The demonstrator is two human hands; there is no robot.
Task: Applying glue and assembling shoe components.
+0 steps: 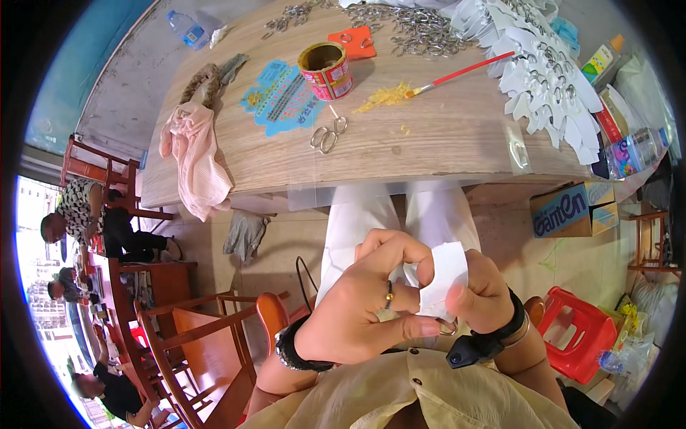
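Above my lap, both hands work on one short white strip (pixel 444 275) of flexible material. A small metal ring (pixel 448 327) shows at the strip's lower end. My left hand (pixel 354 311) is closed on the strip's left side, its thumb pressed by the ring and its other fingers curled partly behind. My right hand (pixel 486 289) pinches the strip's right side, thumb on the front face. The fingertips behind the strip are hidden. On the table beyond lie several loose rings (pixel 328 139) near an open red can (pixel 327 71).
A red-handled brush (pixel 457 74) lies by a yellow smear on the wooden table (pixel 429 146). Ring piles (pixel 429 32) and stacked white strips (pixel 547 79) fill the far right. Pink cloth (pixel 193 157) hangs over the left edge. A red stool (pixel 577 332) and wooden chair (pixel 207 350) flank me.
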